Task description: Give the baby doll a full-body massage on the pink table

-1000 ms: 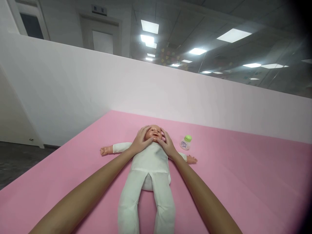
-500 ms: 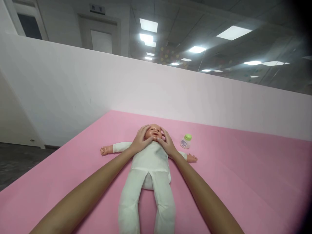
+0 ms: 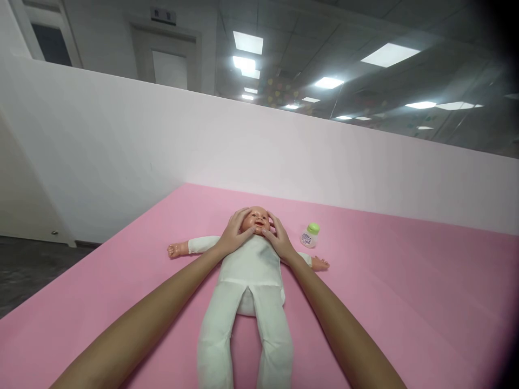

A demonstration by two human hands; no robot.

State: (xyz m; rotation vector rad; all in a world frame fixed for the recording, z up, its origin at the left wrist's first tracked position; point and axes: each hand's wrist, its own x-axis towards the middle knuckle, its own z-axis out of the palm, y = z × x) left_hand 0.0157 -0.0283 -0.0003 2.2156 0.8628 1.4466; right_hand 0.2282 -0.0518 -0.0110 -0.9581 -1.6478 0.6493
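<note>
A baby doll [image 3: 251, 265] lies on its back, face up, in a white cloth suit with both arms spread sideways. My left hand [image 3: 234, 233] cups the left side of its head, fingers curved along the temple and thumb by the chin. On the opposite side, my right hand [image 3: 279, 236] is closed around the head in the same way, its thumb also near the mouth. The doll's face [image 3: 258, 220] shows between my hands, while the sides of the head are covered. Beyond the doll's arm on the right stands a small clear bottle with a green cap [image 3: 310, 236].
The doll rests on a pink padded surface [image 3: 365, 302]. A white partition [image 3: 284, 151] rises along its far side. Dark floor [image 3: 28, 270] and a pale door panel [image 3: 24, 189] lie past the left edge. Lit ceiling panels show above the partition.
Both hands stay in the same place on the doll's head. The whole view has shifted only very slightly.
</note>
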